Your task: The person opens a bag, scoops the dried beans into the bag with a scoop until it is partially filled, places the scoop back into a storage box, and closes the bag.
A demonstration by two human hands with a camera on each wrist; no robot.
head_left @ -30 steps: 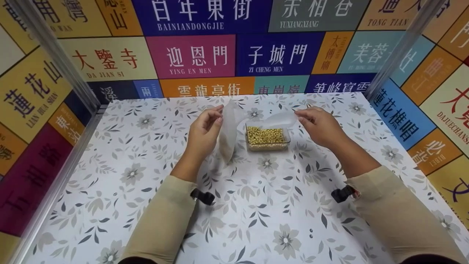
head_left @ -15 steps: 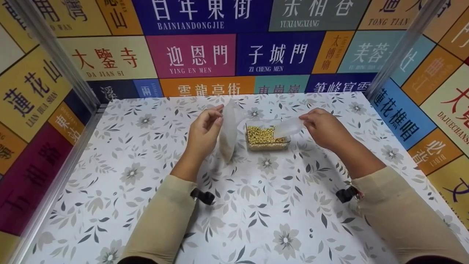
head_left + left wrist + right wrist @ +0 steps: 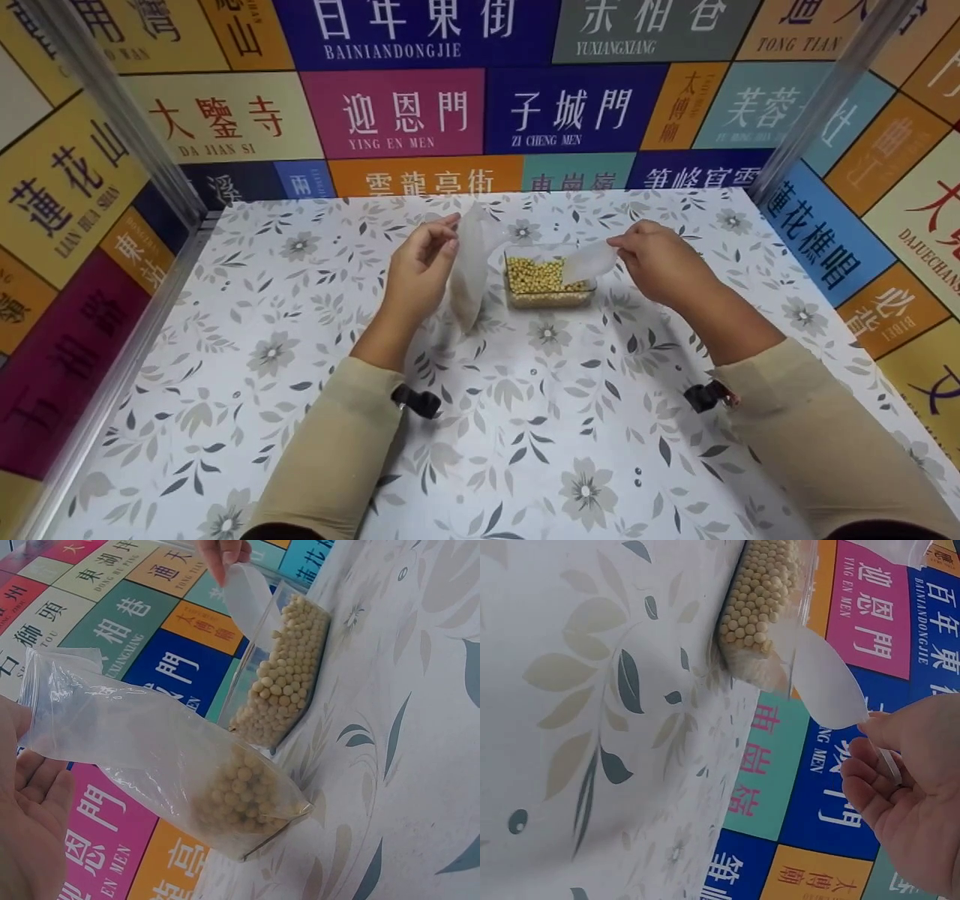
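My left hand [image 3: 420, 262] grips a clear plastic bag [image 3: 469, 270] by its upper part. In the left wrist view, round pale beans [image 3: 240, 795], like soybeans, lie in the bag's bottom. The bag stands upright just left of a clear rectangular container [image 3: 551, 301] of the same beans [image 3: 532, 276]. My right hand [image 3: 664, 259], right of the container, pinches the handle of a white scoop [image 3: 590, 262]. The scoop's blade slants over the container's right wall, its tip down at the beans. In the right wrist view the tip is partly hidden behind the clear wall.
A tabletop [image 3: 487, 442] with a grey leaf-and-flower pattern spreads under everything. Panels with large printed characters [image 3: 390, 112] stand along the back and both sides. Metal posts [image 3: 127, 112] mark the corners.
My right hand has shifted slightly right, and the scoop has gone from above the container's back rim down to the beans at its right end. My left hand and the bag stay put.
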